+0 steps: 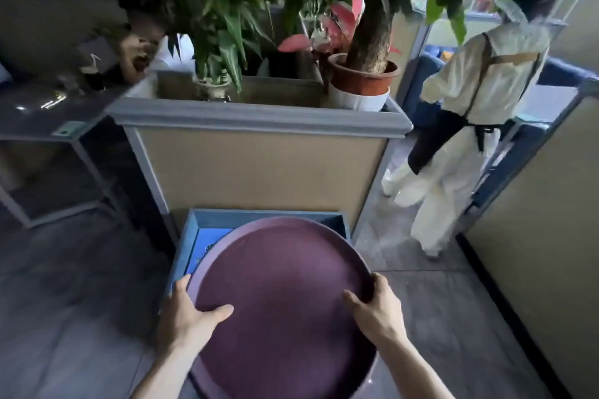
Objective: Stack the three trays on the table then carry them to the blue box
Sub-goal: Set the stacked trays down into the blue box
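Note:
A round dark-purple tray [282, 295] fills the lower middle of the head view; only the top one shows, so whatever lies under it is hidden. My left hand [189, 312] grips its left rim, thumb on top. My right hand [376, 308] grips the right rim the same way. The tray hangs tilted above the blue box [194, 230], which stands on the floor against a planter partition. Part of the box's bright blue inside shows at the tray's upper left.
A grey-framed planter partition [259, 120] with potted plants [363, 78] rises right behind the box. A person in a pale uniform [470, 113] walks away at the right. A seated person [146, 29] is behind the plants, and a dark table [48, 113] stands on the left.

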A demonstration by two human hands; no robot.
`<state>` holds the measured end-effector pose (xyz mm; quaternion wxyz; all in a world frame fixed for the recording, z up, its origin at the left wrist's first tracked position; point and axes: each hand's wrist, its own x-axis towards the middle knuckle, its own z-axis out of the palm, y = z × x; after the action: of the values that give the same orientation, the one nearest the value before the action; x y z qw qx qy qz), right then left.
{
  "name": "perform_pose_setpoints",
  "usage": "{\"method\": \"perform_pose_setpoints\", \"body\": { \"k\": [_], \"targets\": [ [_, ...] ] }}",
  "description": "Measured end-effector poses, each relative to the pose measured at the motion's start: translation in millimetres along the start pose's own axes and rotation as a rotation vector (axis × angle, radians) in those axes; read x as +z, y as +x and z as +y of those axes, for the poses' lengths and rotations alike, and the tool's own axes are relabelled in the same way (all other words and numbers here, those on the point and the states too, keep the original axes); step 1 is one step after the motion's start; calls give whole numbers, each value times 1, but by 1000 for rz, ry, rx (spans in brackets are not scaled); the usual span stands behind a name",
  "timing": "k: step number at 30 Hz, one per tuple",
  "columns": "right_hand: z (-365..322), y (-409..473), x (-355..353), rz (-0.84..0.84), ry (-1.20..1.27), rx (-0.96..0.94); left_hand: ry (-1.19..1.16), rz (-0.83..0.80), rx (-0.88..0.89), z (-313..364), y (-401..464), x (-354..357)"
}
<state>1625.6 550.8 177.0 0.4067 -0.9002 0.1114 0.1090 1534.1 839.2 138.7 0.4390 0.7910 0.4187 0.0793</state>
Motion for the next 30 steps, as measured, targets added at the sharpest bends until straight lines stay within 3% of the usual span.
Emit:
{"method": "perform_pose_setpoints", "body": {
  "k": [17, 30],
  "targets": [
    [29, 142, 124, -68, -299, 244, 258, -95, -140, -43, 141, 113],
    [24, 183, 156, -7, -384, 195, 354, -24, -86, -48, 174, 137]
  ]
}}
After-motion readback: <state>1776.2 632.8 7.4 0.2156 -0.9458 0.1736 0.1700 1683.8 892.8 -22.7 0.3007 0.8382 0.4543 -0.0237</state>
